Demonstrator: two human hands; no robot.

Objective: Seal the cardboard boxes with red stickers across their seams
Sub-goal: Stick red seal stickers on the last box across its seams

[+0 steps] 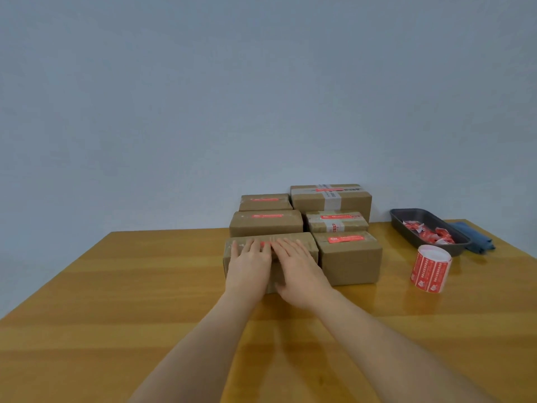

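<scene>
Hands flat on front box (270, 248), sticker roll (431, 269) right

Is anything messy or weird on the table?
Mostly tidy. The dark tray holds a jumble of crumpled red scraps, and a blue cloth lies bunched behind it. The boxes sit in neat rows.

My wooden bench (145, 286) carries six cardboard boxes in two columns running toward twelve o'clock. The near left box (250, 283) sits touching the near right box (348, 263), with the middle left box (266, 225) and middle right box (337, 223) behind them, then the far left box (265, 202) and the taller far right box (331, 199) by the wall. At about two o'clock stands a sticker roll (431, 269), just beyond it a dark tray (406, 225), and a blue cloth (476, 237) beside the tray.
</scene>
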